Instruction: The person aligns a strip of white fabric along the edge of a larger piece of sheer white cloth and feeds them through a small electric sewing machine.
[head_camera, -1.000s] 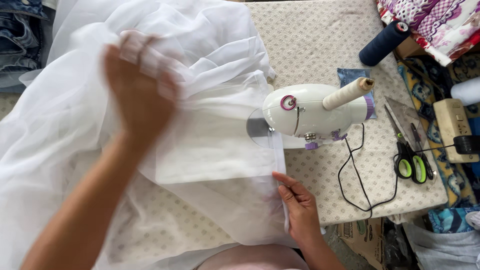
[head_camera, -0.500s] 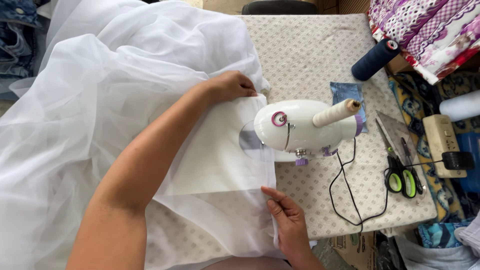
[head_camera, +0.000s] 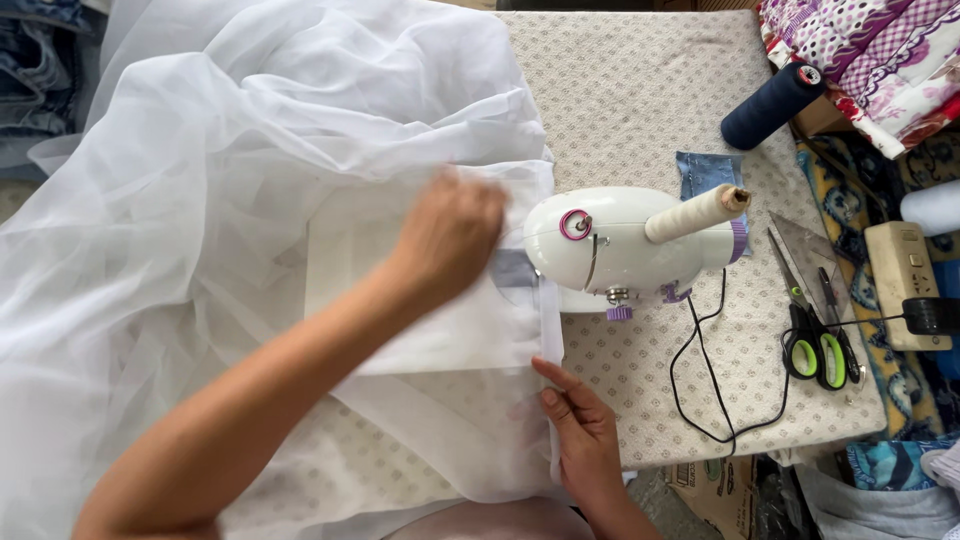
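Note:
A big sheet of sheer white fabric covers the left half of the padded table. A small white sewing machine with a cream thread cone stands in the middle. My left hand lies blurred on the fabric just left of the machine's needle end, fingers curled on the cloth. My right hand pinches the fabric's folded hem near the table's front edge, below the machine.
Green-handled scissors and a clear ruler lie right of the machine, with its black cord looping in front. A navy thread cone, a denim patch, a power strip and patterned cloths sit at the right.
My left hand came down from the raised fabric to the cloth beside the machine, then slid a little toward me. My right hand stayed on the hem.

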